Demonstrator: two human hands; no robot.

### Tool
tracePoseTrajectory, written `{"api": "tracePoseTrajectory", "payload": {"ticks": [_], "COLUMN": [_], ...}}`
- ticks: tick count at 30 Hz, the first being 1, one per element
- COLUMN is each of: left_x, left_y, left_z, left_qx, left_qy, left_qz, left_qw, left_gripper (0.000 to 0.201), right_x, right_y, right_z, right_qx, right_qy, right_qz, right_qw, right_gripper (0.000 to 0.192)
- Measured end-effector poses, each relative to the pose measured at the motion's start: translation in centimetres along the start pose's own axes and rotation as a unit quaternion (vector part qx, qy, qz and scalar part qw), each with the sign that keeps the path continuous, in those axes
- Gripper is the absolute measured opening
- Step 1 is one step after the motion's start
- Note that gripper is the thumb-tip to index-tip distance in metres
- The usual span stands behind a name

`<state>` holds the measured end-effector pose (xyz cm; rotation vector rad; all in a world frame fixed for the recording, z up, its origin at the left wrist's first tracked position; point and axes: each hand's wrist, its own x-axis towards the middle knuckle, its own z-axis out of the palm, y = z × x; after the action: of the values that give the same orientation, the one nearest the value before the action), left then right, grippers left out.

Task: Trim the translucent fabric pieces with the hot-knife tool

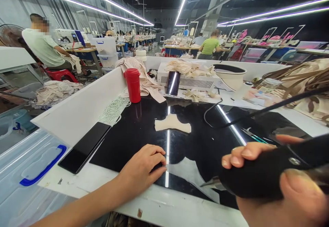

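Pressing down, left hand lies flat on black cloth at the tabletop front edge, fingers released | right hand fingers clenched around a black tool, just right of it | cream cloth piece beyond, apart | red bottle behind.

We saw a black fabric piece spread flat on the glossy black worktop, hard to tell from it in colour, its near edge close to the table's front rim. A black tool with a dark cord running off it hung just above that fabric at the near right. Further back, apart, lay a small cream fabric piece, flat.
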<state>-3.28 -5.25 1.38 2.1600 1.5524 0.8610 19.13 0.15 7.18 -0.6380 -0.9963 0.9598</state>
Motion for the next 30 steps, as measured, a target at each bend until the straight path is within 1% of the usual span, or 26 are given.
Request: {"api": "tracePoseTrajectory", "payload": {"ticks": [1,4,6,8,12,18,22,26,30], "left_x": [0.0,0.0,0.0,0.0,0.1,0.0,-0.5,-1.2,-1.7], "left_y": [-0.1,-0.2,-0.2,-0.2,-0.1,-0.2,-0.3,-0.3,-0.2], "left_z": [0.1,0.3,0.3,0.3,0.3,0.2,-0.3,-0.7,-0.8], "left_qx": [0.001,0.001,0.001,0.000,-0.003,-0.010,-0.003,0.028,0.097], "left_qy": [0.000,-0.001,-0.002,-0.002,-0.005,-0.011,-0.006,-0.003,0.003], "left_qz": [0.001,0.004,0.005,0.006,0.006,0.002,0.004,0.035,0.085], "left_qw": [1.000,1.000,1.000,1.000,1.000,1.000,1.000,0.999,0.992], "left_gripper": [0.013,0.012,0.011,0.011,0.012,0.011,0.013,0.016,0.022], "right_x": [0.0,-0.1,-0.3,-0.6,-0.9,-1.2,-1.3,-1.3,-1.2], "right_y": [0.1,0.9,1.8,2.7,3.7,3.9,4.1,4.2,4.2], "right_z": [1.1,4.0,5.2,5.8,6.3,6.1,6.0,6.1,6.0], "right_qx": [0.018,0.043,0.042,0.044,0.056,0.051,0.053,0.055,0.051], "right_qy": [0.004,-0.022,-0.047,-0.063,-0.071,-0.090,-0.093,-0.096,-0.096], "right_qz": [0.004,0.006,0.008,0.007,-0.001,-0.002,-0.009,-0.009,-0.009], "right_qw": [1.000,0.999,0.998,0.997,0.996,0.995,0.994,0.994,0.994], "right_gripper": [0.043,0.040,0.040,0.040,0.041,0.039,0.040,0.040,0.041]}}
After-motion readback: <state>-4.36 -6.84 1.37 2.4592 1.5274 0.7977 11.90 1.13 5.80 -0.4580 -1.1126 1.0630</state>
